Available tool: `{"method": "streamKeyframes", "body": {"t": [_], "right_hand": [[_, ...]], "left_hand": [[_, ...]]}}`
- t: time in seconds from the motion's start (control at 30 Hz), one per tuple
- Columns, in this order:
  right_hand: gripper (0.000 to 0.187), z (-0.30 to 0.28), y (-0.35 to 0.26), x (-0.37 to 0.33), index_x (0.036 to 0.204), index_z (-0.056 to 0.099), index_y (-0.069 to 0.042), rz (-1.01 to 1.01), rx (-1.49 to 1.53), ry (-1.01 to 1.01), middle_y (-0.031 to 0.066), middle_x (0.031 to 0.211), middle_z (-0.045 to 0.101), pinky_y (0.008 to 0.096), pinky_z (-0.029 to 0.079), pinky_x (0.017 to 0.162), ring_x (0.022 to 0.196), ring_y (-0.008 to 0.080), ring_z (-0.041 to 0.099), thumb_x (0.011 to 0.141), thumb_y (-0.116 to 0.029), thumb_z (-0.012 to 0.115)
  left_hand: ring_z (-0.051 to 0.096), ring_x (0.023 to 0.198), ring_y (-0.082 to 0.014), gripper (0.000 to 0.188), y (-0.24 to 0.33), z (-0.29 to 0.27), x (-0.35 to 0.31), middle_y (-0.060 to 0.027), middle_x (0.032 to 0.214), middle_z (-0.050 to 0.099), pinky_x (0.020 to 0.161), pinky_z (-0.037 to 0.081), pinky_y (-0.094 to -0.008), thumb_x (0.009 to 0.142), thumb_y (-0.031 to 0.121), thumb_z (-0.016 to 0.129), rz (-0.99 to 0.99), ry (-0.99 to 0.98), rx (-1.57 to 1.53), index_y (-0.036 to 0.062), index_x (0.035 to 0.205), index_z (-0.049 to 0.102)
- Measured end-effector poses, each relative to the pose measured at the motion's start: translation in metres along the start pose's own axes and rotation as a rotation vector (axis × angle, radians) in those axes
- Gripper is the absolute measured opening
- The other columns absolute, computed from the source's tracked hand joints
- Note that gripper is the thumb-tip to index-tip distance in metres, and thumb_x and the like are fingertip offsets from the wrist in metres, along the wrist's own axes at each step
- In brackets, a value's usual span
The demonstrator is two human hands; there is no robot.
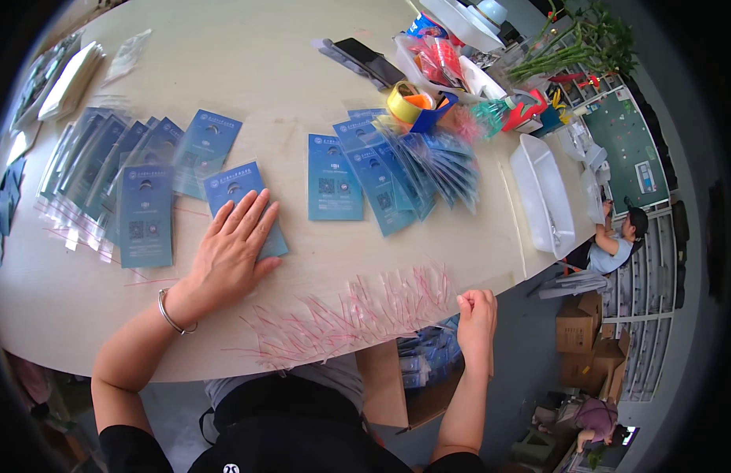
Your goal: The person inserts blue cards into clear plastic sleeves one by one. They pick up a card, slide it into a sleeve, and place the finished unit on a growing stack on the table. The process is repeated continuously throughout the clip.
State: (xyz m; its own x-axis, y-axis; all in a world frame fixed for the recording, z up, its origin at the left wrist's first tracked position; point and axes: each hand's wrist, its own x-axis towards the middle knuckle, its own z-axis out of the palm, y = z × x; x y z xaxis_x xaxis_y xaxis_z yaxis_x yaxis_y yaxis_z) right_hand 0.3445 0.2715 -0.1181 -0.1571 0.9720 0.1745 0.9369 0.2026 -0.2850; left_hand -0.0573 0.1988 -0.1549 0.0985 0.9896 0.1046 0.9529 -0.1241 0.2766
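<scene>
Left hand (235, 240) spread flat, apparently steadying a sleeved blue card (230, 184) on the counter (263, 87), I curl my right hand (477, 311) closed, contents indiscernible, beside conveniently near red strings (354, 307).

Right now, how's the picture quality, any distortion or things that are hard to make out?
In the head view, fisheye distortion bows the table edge and darkens the corners; in the same head view, the left hand looks evenly lit and fairly sharp, while the clear pieces with red threads blend into the pale tabletop, their outlines hard to separate.
</scene>
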Motion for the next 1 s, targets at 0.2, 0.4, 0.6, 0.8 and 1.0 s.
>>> {"method": "streamKeyframes", "body": {"t": [0.2, 0.4, 0.6, 0.8, 1.0], "right_hand": [[0.011, -0.009, -0.05, 0.009, 0.094, 0.069, -0.004, -0.205, -0.323, 0.065, 0.0087, 0.094, 0.055, 0.0402, 0.043, 0.085, 0.094, 0.0287, 0.052, 0.082, -0.004, 0.069], [0.027, 0.043, -0.152, 0.052, 0.101, 0.063, -0.006, -0.567, 0.351, -0.258, 0.0094, 0.097, 0.054, 0.0401, 0.042, 0.088, 0.097, 0.0296, 0.052, 0.077, -0.004, 0.075], [0.038, 0.093, -0.186, 0.073, 0.107, 0.061, -0.01, -0.704, 0.484, -0.47, 0.0073, 0.1, 0.055, 0.0402, 0.042, 0.089, 0.097, 0.0276, 0.053, 0.074, -0.007, 0.078], [0.022, 0.103, -0.18, 0.075, 0.091, 0.069, -0.008, -1.047, 0.521, -0.31, 0.0057, 0.094, 0.055, 0.0388, 0.044, 0.084, 0.094, 0.0254, 0.053, 0.072, -0.007, 0.08], [0.01, 0.109, -0.18, 0.068, 0.082, 0.07, -0.007, -0.87, 0.532, -0.33, 0.0054, 0.091, 0.056, 0.0381, 0.043, 0.085, 0.094, 0.026, 0.051, 0.076, -0.009, 0.077]], "left_hand": [[0.022, 0.15, -0.0317, 0.077, -0.007, 0.0, -0.004, -0.0178, 0.16, 0.026, 0.122, 0.016, -0.0447, 0.094, 0.043, 0.057, 0.002, -0.022, 0.02, 0.0013, 0.153, 0.028], [0.019, 0.15, -0.0326, 0.074, -0.009, -0.001, -0.004, -0.0188, 0.16, 0.025, 0.122, 0.014, -0.0458, 0.099, 0.045, 0.046, 0.042, -0.005, -0.048, 0.0, 0.154, 0.024], [0.026, 0.148, -0.0317, 0.072, -0.009, 0.0, -0.004, -0.0185, 0.158, 0.03, 0.12, 0.02, -0.0466, 0.094, 0.033, 0.057, 0.044, 0.041, -0.083, -0.0008, 0.151, 0.029], [0.03, 0.146, -0.0332, 0.052, -0.012, -0.002, -0.001, -0.02, 0.155, 0.035, 0.118, 0.024, -0.0472, 0.091, 0.031, 0.065, 0.067, 0.105, -0.183, 0.0011, 0.13, 0.05], [0.037, 0.141, -0.0368, 0.035, -0.035, -0.02, -0.027, -0.0199, 0.148, 0.042, 0.116, 0.029, -0.0489, 0.085, 0.029, 0.073, 0.175, 0.085, -0.337, 0.0067, 0.106, 0.058]]}}
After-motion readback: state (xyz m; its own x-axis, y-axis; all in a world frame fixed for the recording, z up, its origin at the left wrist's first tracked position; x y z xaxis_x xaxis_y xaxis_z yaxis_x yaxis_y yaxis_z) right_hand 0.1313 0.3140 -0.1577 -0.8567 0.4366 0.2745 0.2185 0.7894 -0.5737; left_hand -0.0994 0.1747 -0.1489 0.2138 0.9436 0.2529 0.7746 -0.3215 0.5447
